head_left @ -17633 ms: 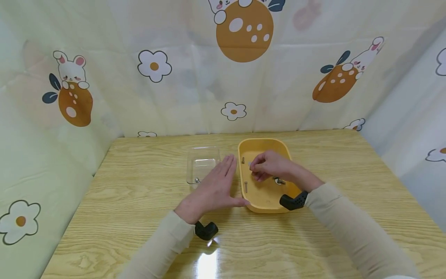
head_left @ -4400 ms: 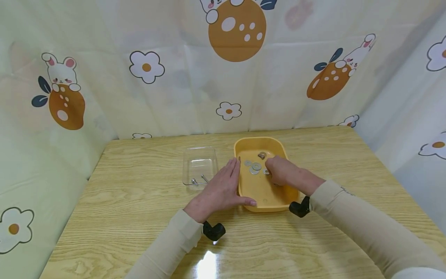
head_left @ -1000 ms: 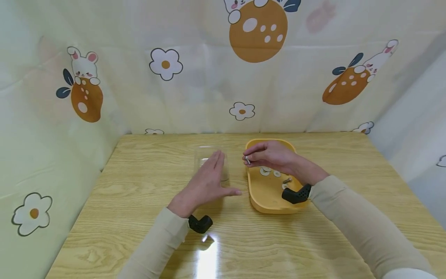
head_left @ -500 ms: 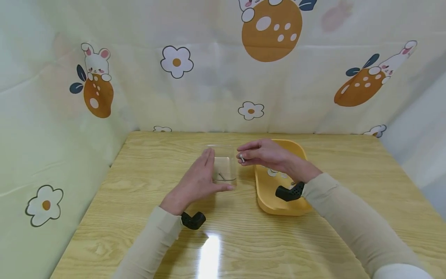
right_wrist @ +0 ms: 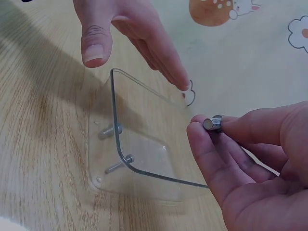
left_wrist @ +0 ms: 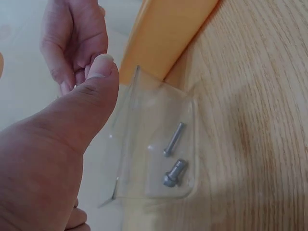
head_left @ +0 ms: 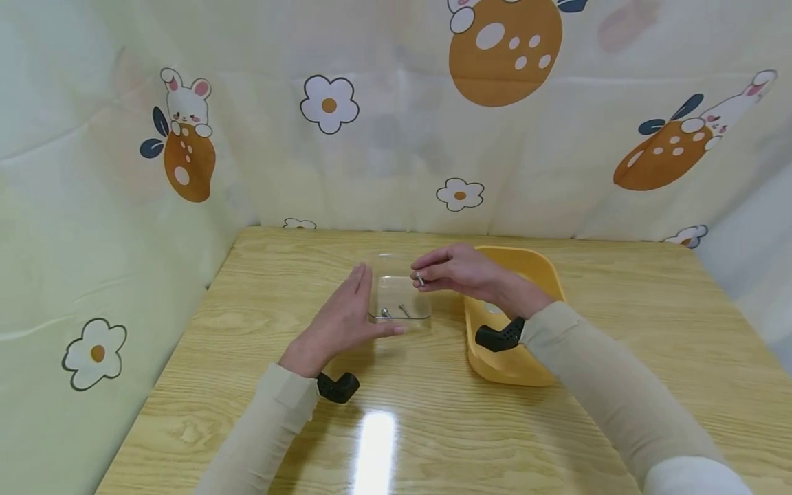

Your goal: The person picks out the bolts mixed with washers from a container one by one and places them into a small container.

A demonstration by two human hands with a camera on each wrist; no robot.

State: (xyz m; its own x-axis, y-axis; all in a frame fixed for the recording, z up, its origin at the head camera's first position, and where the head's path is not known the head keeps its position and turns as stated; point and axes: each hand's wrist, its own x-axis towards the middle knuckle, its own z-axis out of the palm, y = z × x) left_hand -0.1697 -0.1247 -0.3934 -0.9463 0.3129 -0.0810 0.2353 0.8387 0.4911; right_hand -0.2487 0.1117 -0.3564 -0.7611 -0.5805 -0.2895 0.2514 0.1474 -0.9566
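My right hand [head_left: 460, 271] pinches a short silver bolt [right_wrist: 212, 123] between thumb and fingertips, over the right side of a clear plastic box [head_left: 396, 292]. Two bolts lie in the box: a thin long one [left_wrist: 174, 139] and a thicker one [left_wrist: 174, 173]. Along the box's left side my left hand [head_left: 340, 316] stands with straight fingers and the thumb out by the near edge; it grips nothing. To the right is a yellow tray [head_left: 507, 368], partly covered by my right hand and forearm.
A washer [head_left: 493, 309] shows in the yellow tray, beside the right wrist. The wooden table [head_left: 433, 440] carries both containers and meets a patterned curtain [head_left: 383, 158] at the back. Black wrist cameras [head_left: 338, 388] sit under both wrists.
My right hand has carried the bolt left from above the yellow tray to over the clear box. My left hand has shifted from the tray's edge to the box's left side.
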